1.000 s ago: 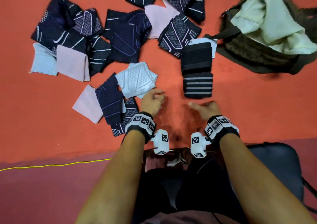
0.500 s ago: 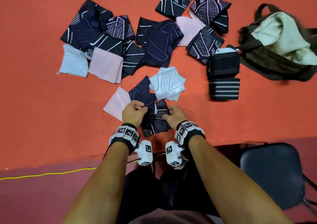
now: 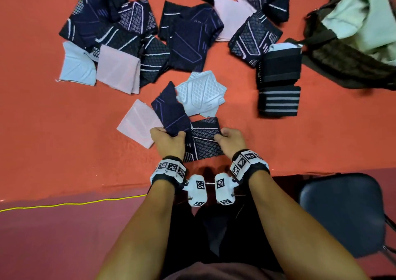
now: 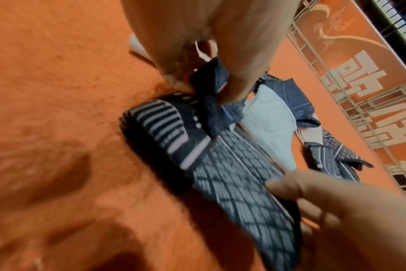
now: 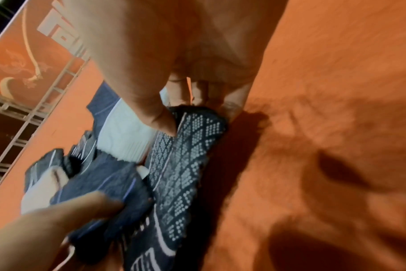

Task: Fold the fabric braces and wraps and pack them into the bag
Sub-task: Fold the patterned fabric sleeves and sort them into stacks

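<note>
A black brace with a pale diamond grid point(image 3: 204, 142) lies on the orange mat just in front of me. My right hand point(image 3: 225, 135) pinches its right edge, thumb on top point(image 5: 158, 119). Across its left side lies a navy brace with purple lines point(image 3: 171, 112). My left hand point(image 3: 169, 134) grips that navy brace's near end, which bunches between the fingers point(image 4: 210, 77). The brown bag point(image 3: 342, 65) stands open at the far right with pale cream cloth point(image 3: 360, 18) inside. Two folded black wraps point(image 3: 278, 82) lie beside the bag.
A white brace point(image 3: 201, 95) and a pink one point(image 3: 139, 123) touch the pile I hold. Several more dark, pink and pale blue braces point(image 3: 111, 44) are spread across the far mat. A blue chair point(image 3: 342, 211) is near right. A yellow cable point(image 3: 75, 203) runs along the mat's near edge.
Both hands moved left from the bare mat near the striped wrap onto the two dark braces. The left now grips the navy one and the right pinches the diamond one.
</note>
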### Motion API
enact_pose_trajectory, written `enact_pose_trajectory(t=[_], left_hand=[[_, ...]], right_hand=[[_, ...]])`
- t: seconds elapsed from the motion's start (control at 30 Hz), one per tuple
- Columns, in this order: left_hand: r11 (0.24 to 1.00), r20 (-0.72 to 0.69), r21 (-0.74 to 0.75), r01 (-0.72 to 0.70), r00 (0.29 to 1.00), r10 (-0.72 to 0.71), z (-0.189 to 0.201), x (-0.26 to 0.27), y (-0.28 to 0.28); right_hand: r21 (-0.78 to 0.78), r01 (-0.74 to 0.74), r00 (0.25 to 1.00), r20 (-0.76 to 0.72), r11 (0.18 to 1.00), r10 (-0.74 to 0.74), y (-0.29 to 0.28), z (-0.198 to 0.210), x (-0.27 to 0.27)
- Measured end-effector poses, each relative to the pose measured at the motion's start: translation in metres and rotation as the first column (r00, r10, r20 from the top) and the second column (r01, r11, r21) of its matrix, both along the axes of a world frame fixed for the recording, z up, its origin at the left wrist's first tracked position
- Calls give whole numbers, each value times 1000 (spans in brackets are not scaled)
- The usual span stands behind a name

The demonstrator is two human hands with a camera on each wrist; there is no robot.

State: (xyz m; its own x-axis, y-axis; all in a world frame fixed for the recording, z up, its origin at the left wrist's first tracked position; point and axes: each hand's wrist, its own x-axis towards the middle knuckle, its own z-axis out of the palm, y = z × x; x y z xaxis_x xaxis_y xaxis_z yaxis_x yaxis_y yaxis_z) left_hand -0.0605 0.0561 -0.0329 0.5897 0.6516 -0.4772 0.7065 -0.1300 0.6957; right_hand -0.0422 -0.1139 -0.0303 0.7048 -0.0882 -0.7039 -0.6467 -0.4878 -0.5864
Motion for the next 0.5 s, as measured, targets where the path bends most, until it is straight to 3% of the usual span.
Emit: enact_pose_trajectory(t=[0.1,0.27,0.37,0.5], left_hand=[[991,58,67,114,991,-118,-3,8,-11],[917,76,-124,379,925,-372,-2,20,-52],[890,53,-189,416,909,-413,-9,16,-65],[919,25,-78,387,922,-387,-18,7,-52]], right_hand=[[-23,126,992,20,992,-125,-45,8,2],[-10,254,964,80,967,-252,-83,17,7],[-36,318,942,122,947,-312,-95,9,7],[-120,303,950,115,945,-290,-121,-1,-1]])
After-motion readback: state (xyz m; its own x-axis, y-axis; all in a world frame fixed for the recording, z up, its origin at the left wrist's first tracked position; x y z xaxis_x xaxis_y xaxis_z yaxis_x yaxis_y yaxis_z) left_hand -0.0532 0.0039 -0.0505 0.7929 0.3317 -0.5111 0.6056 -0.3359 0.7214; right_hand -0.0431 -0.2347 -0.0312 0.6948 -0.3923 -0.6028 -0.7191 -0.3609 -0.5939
